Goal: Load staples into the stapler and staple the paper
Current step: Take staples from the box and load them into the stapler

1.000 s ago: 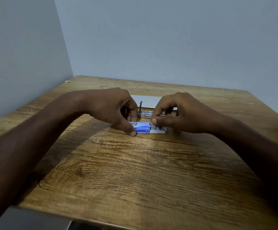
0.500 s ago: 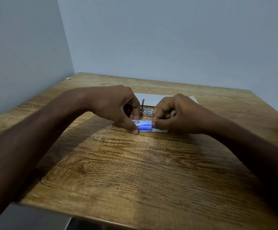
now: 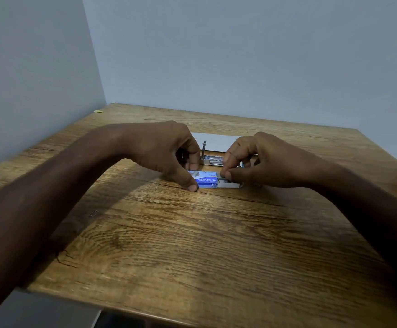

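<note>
A small blue staple box (image 3: 205, 181) lies on the wooden table (image 3: 192, 245). My left hand (image 3: 166, 152) pinches its blue sleeve between thumb and fingers. The box's white inner tray (image 3: 230, 185) sticks out to the right, and my right hand (image 3: 261, 162) pinches at a strip of staples in it. Just behind the box the metal stapler (image 3: 210, 158) lies swung open, partly hidden by both hands. A white sheet of paper (image 3: 214, 141) lies flat behind the stapler.
Grey walls close the table at the left and the back. A tiny yellow scrap (image 3: 97, 111) sits at the far left corner. A loose staple (image 3: 93, 213) lies on the wood under my left forearm. The table's front edge runs along the bottom.
The white tray was slid out to the right, pushed almost fully in half a second ago, and now sticks out to the right again. My left hand has kept its hold on the sleeve.
</note>
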